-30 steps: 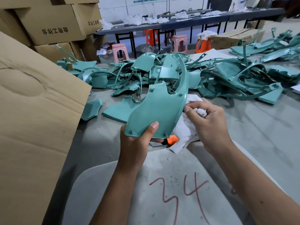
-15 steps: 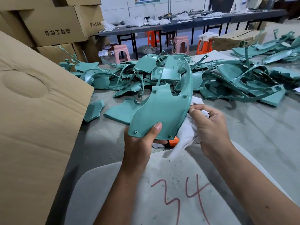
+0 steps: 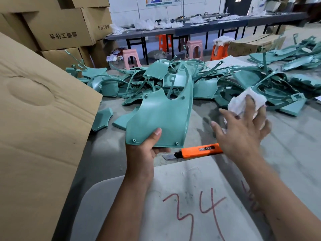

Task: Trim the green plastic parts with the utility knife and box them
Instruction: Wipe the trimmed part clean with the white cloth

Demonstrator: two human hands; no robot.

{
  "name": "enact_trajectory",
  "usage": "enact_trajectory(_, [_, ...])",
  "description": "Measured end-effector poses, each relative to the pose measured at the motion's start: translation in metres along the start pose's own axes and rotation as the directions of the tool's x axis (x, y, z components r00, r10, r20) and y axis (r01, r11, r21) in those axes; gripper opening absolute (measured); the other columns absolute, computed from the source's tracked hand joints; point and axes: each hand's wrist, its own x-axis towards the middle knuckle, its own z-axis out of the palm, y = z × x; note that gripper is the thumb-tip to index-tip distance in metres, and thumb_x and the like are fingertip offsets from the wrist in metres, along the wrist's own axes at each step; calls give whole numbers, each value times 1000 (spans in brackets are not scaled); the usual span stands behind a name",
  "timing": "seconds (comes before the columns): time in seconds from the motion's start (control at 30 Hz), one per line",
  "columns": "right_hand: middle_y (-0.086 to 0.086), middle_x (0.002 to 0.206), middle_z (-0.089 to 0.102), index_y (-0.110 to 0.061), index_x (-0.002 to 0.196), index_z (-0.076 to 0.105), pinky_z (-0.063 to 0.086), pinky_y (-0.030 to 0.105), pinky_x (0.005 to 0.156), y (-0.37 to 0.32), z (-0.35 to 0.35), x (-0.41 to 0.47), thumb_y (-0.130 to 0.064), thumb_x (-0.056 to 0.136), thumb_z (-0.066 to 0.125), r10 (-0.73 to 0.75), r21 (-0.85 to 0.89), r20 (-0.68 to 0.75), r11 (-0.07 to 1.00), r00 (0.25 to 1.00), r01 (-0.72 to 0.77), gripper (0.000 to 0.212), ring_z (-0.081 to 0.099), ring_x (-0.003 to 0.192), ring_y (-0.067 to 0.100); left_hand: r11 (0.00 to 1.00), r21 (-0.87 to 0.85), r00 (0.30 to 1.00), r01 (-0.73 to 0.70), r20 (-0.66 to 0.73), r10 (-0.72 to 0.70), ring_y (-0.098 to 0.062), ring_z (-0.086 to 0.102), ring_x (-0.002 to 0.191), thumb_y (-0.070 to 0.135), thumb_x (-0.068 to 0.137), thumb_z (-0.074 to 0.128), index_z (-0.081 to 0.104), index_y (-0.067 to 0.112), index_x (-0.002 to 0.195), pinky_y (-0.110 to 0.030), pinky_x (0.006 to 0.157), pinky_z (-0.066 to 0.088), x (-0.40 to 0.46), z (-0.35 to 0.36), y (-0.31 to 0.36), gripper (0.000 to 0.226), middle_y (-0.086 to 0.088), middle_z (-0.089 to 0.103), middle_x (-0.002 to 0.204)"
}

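Note:
My left hand [image 3: 145, 152] grips the bottom edge of a large curved green plastic part [image 3: 161, 119], thumb on its face, holding it upright above the table. My right hand [image 3: 243, 129] is raised to the right of the part and holds a crumpled white cloth [image 3: 246, 101] between its fingers. The orange utility knife [image 3: 199, 150] lies flat on the grey table [image 3: 286, 153] just below the part, its blade out and pointing left. A big heap of green plastic parts [image 3: 225, 80] covers the table behind.
A large cardboard flap [image 3: 43, 127] rises at the left. A pale board marked "34" [image 3: 191, 206] lies at the near edge. Stacked cartons [image 3: 60, 28] stand far left; stools and a long bench sit beyond the table.
My right hand has lifted the white cloth up and to the right, away from the part, uncovering the orange knife. The green part stays in my left hand.

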Motion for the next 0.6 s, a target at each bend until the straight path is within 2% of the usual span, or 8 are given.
enact_trajectory(0.1, [1, 168, 23, -45, 110, 74, 15, 62, 119, -3, -9, 2, -79, 84, 48, -241, -12, 49, 970, 969, 241, 51, 6, 154, 38, 998, -50, 998, 30, -58, -32, -20, 72, 74, 11, 75, 74, 72, 17, 110, -29, 45, 52, 3, -2, 0, 36, -3, 76, 99])
enact_trajectory(0.17, [-3, 166, 32, -48, 101, 77, 19, 59, 117, -8, -11, -1, -87, 78, 32, -408, -31, 87, 911, 909, 412, 64, 11, 154, 35, 994, -99, 995, 45, -89, -54, -23, 72, 75, 10, 74, 74, 75, 19, 105, -29, 46, 52, 4, -4, 1, 32, -4, 76, 100])
enact_trajectory(0.23, [-11, 166, 32, -51, 97, 77, 16, 59, 119, -11, -10, -5, -97, 73, 29, -508, -1, 208, 854, 836, 520, 70, 8, 156, 30, 987, -144, 989, 66, -120, -83, -24, 72, 77, 8, 74, 74, 78, 21, 98, -29, 46, 52, 6, -5, 4, 28, -4, 76, 100])
enact_trajectory(0.3, [-17, 164, 30, -53, 99, 74, 10, 60, 120, -11, -9, -7, -102, 62, 41, -549, 40, 367, 816, 751, 577, 69, 4, 157, 25, 982, -172, 982, 77, -158, -105, -24, 72, 78, 3, 77, 74, 76, 19, 102, -28, 47, 52, 7, -6, 7, 30, -5, 76, 101])
enact_trajectory(0.37, [-15, 159, 34, -51, 98, 73, 9, 58, 119, -13, -8, -7, -91, 61, 63, -551, 57, 442, 805, 708, 590, 56, 8, 153, 25, 981, -176, 973, 78, -203, -114, -23, 72, 77, -1, 85, 68, 70, 15, 110, -28, 47, 52, 8, -8, 10, 30, -6, 75, 101])
enact_trajectory(0.43, [-9, 149, 42, -45, 92, 75, 19, 55, 112, -14, -8, -7, -75, 67, 77, -562, 60, 368, 810, 741, 584, 39, 19, 145, 28, 980, -187, 965, 75, -235, -118, -21, 71, 74, -1, 89, 63, 68, 15, 111, -27, 47, 51, 10, -10, 12, 27, -5, 75, 97])
enact_trajectory(0.5, [-2, 142, 48, -36, 89, 75, 27, 52, 105, -13, -5, -6, -62, 76, 76, -567, 73, 173, 823, 805, 564, 29, 28, 136, 31, 968, -238, 953, 80, -265, -144, -19, 69, 68, -1, 91, 60, 68, 15, 108, -26, 46, 50, 11, -12, 14, 24, -5, 75, 92])
enact_trajectory(0.6, [11, 132, 54, -12, 101, 68, 35, 47, 97, -13, -2, -2, -53, 90, 59, -368, 116, -148, 916, 918, 385, 43, 41, 122, 35, 926, -356, 904, 129, -341, -257, -16, 64, 58, 2, 91, 55, 66, 12, 95, -22, 43, 46, 15, -17, 16, 15, -6, 71, 81])
